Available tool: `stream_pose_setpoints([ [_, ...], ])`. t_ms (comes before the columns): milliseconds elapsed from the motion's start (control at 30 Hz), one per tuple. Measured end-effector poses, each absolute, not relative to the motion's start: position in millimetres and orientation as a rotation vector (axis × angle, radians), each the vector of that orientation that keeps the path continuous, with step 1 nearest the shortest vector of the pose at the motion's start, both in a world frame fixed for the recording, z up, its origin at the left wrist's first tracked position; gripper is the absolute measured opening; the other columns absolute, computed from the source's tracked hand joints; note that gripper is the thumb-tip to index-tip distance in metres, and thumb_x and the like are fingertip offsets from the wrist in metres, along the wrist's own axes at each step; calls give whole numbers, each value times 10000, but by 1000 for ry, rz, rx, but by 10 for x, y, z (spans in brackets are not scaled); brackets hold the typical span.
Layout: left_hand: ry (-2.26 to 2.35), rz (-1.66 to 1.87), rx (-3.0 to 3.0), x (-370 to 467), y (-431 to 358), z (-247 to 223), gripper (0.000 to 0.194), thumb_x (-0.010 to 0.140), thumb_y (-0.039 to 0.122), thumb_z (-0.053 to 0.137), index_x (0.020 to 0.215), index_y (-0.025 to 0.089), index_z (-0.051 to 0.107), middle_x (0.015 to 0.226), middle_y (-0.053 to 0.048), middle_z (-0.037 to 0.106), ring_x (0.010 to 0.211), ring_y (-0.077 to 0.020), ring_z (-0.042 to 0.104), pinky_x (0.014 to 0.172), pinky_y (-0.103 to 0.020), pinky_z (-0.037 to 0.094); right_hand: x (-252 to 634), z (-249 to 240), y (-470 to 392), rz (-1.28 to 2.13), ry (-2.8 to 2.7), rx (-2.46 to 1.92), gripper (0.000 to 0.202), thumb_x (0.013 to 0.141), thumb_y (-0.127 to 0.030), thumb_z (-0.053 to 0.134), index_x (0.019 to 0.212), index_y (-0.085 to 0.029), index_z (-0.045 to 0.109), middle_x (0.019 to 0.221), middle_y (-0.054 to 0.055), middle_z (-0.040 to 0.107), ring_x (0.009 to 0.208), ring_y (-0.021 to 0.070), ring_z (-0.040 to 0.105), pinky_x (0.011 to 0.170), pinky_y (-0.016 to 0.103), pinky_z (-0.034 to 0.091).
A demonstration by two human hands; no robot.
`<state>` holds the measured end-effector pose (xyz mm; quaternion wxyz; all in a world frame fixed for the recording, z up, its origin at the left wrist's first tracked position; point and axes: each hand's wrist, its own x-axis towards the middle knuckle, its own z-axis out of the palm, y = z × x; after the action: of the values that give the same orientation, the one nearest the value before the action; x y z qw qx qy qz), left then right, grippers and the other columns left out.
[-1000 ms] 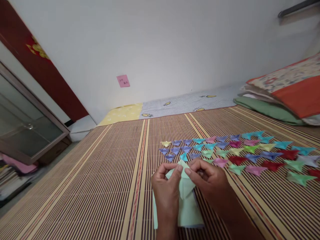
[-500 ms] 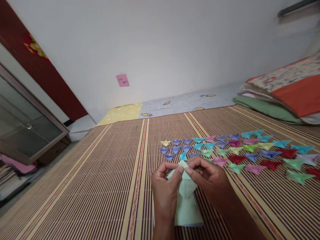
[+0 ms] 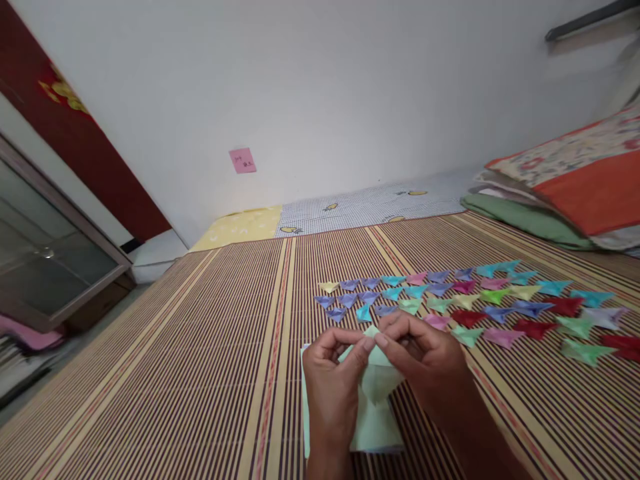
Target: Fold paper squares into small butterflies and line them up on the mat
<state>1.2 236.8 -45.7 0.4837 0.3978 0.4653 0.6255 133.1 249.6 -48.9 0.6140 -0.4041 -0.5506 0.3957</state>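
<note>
Between my two hands is a pale green piece of folded paper, pointed at the top and at the bottom. My left hand pinches it near its upper tip from the left. From the other side my right hand pinches it close to the same tip, the two thumbs almost touching. Below lies a stack of square paper sheets with a pale green one on top, partly covered by my left hand and wrist. Beyond my hands, rows of small folded paper shapes in several colours lie on the striped mat.
Folded bedding with an orange and floral cover is piled at the right. A checked cloth runs along the wall, where a pink note is stuck. A glass-fronted cabinet stands at the left.
Both hands keep their pinch on the folded paper. Its lower part has swung slightly down and to the right, and the thumbs are closer together. The view has shifted slightly.
</note>
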Motion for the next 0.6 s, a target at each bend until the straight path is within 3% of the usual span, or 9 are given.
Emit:
stream_pose_setpoints([
  [367, 1135, 1626, 914, 67, 2386, -426, 238, 680, 271, 895, 717, 171, 681, 719, -14, 711, 712, -145, 646, 682, -228, 514, 1286, -503, 2492, 813, -1279, -944, 188, 866, -250, 708, 705, -219, 617, 820, 26, 643, 811, 190, 643, 739, 315, 529],
  [467, 1051, 1543, 821, 51, 2385, -432, 296, 657, 288, 913, 827, 169, 701, 764, -16, 724, 703, -143, 656, 655, -223, 510, 1296, -522, 2501, 778, -1293, -940, 185, 862, -246, 710, 706, -220, 614, 825, 31, 644, 823, 198, 651, 736, 318, 530],
  [600, 993, 1327, 791, 28, 2368, -424, 324, 654, 359, 912, 750, 145, 690, 662, 4, 660, 557, -110, 568, 551, -219, 467, 1310, -537, 2507, 757, -1262, -941, 176, 853, -218, 713, 708, -221, 614, 863, 27, 643, 838, 191, 653, 766, 317, 521],
])
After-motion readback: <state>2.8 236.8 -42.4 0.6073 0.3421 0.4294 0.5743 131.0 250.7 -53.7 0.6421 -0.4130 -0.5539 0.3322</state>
